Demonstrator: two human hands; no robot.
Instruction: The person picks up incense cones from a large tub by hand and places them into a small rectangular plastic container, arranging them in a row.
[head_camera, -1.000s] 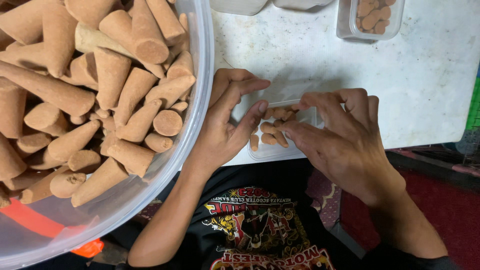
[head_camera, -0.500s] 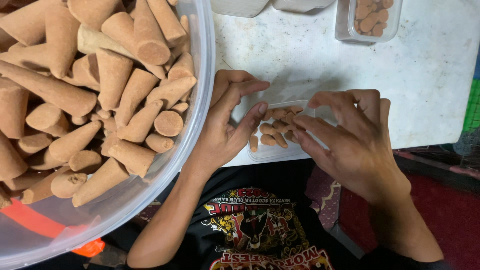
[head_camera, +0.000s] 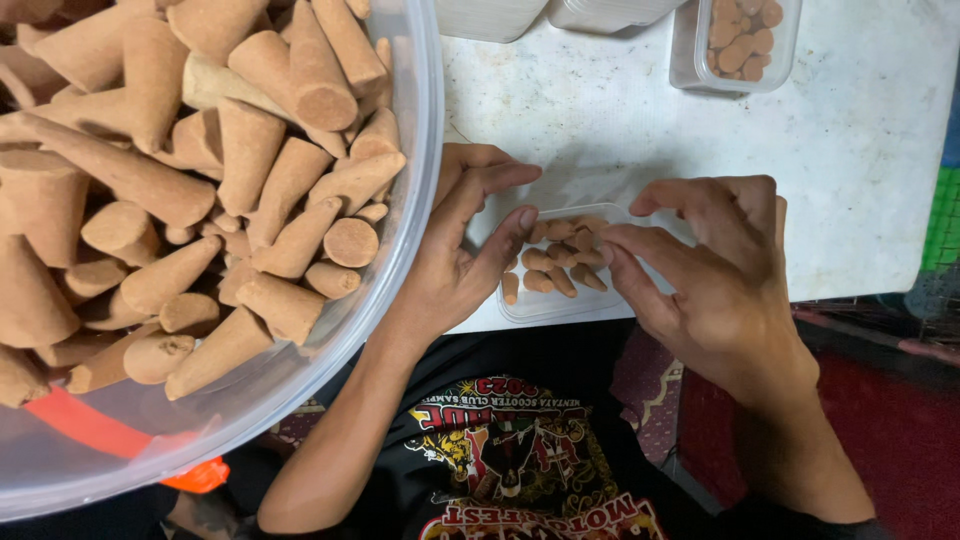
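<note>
At the near edge of the white tabletop (head_camera: 640, 130) sits a small clear tray (head_camera: 545, 305) holding a few brown cones (head_camera: 560, 262). The left hand (head_camera: 455, 270) rests against the tray's left side, its grip apart, fingers stretched over the rim. The right hand (head_camera: 715, 275) reaches in from the right, fingertips together on a cone. A large clear bowl (head_camera: 425, 150) heaped with bigger cones overhangs the left edge; another filled tray (head_camera: 735, 45) stands at the far edge.

Two hands, left hand (head_camera: 455, 265) and right hand (head_camera: 715, 280); one large clear tub (head_camera: 415, 150) heaped with brown cones (head_camera: 250, 160) too many to count; two small clear trays of cones, near tray (head_camera: 545, 305) and far tray (head_camera: 740, 45); one white tabletop (head_camera: 600, 130).
</note>
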